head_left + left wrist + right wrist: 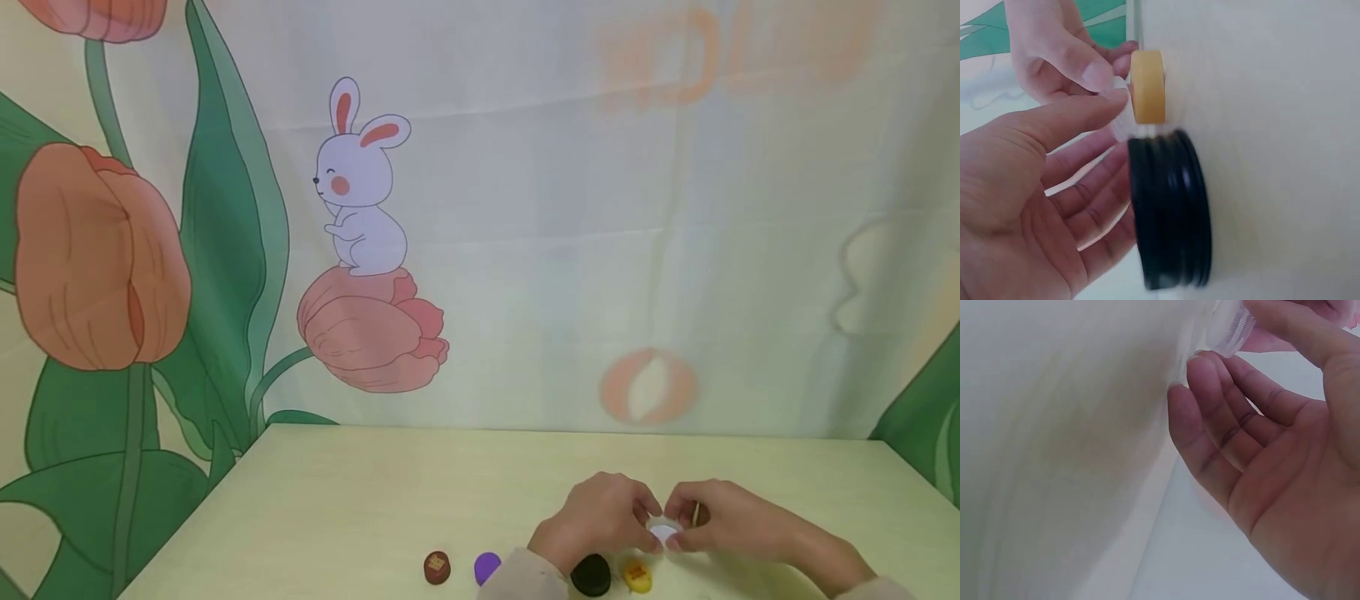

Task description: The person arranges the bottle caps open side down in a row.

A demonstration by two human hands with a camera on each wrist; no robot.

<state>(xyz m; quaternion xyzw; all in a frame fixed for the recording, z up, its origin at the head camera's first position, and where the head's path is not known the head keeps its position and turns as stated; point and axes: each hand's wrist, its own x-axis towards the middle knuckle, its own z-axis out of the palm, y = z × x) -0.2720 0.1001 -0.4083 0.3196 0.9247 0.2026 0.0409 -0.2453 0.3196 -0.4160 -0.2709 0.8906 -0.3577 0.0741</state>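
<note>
A small whitish bottle cap (663, 533) with a ridged side sits between my two hands, at the right front of the table. My left hand (600, 518) pinches it from the left, the thumb on the near side. From the other side my right hand (729, 518) pinches it too, its thumb at the near rim. In the left wrist view both thumbs meet at the cap (1124, 119), which the fingers partly hide. The right wrist view shows its ridged edge (1235, 331) above my right fingertips (1204, 375). Just nearer lie a yellow cap (638, 575) and a black lid (591, 575).
Further left on the pale table (337, 500) are a brown cap (437, 567) with a tan mark and a purple cap (487, 568), partly behind my left sleeve (522, 577). A printed curtain (525, 250) with a rabbit and tulips hangs behind the table's far edge.
</note>
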